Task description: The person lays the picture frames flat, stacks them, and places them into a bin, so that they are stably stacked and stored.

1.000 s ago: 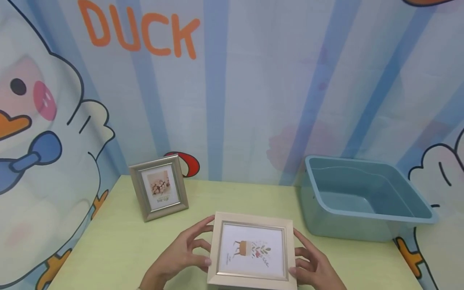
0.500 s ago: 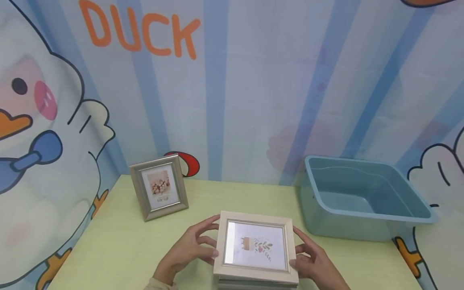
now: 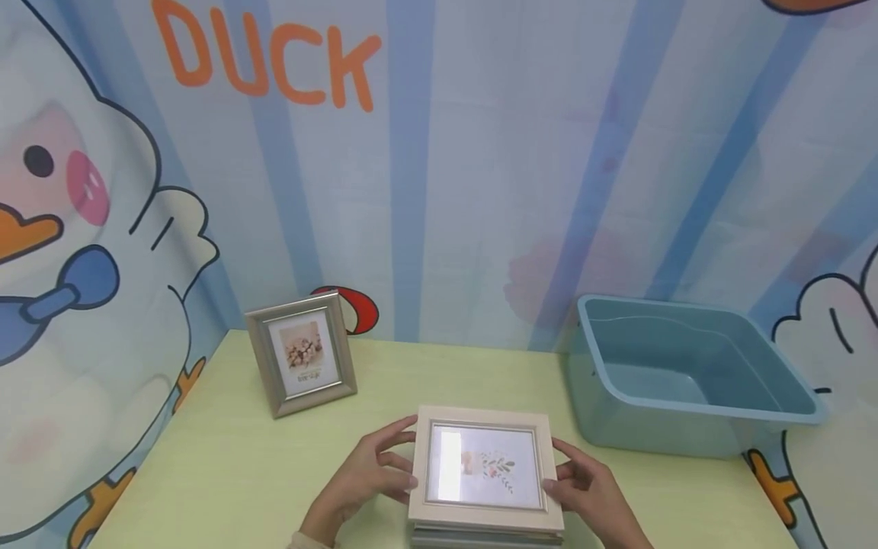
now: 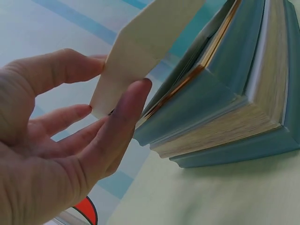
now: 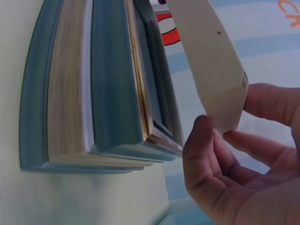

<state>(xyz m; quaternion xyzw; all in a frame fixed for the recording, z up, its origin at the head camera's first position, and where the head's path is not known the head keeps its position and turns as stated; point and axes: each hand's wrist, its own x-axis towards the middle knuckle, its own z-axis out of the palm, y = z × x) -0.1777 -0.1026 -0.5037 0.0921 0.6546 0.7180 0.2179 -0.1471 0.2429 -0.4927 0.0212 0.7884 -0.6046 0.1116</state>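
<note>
My two hands hold a cream picture frame (image 3: 487, 518) by its left and right sides, face up, with a plant picture under its glass. Fingers of my left hand (image 3: 370, 473) pinch one edge; those of my right hand (image 3: 593, 492) pinch the opposite one. Directly below is a stack of several picture frames (image 4: 225, 112) with blue-grey and pale wood-coloured sides. Both wrist views show a gap between the held frame (image 5: 211, 56) and the stack near the hands; whether another edge touches is hidden. Glare covers part of the glass.
A silver-toned picture frame (image 3: 277, 381) with a flower picture stands upright at the back left of the pale green table (image 3: 226, 473). At the back right is a blue plastic bin (image 3: 658, 431). A duck-print curtain (image 3: 480, 152) hangs behind the table.
Both hands have shifted the cream frame slightly right and, most recently, lowered it a little over the stack. The stack's front shows more now. The silver-toned frame and bin have not moved.
</note>
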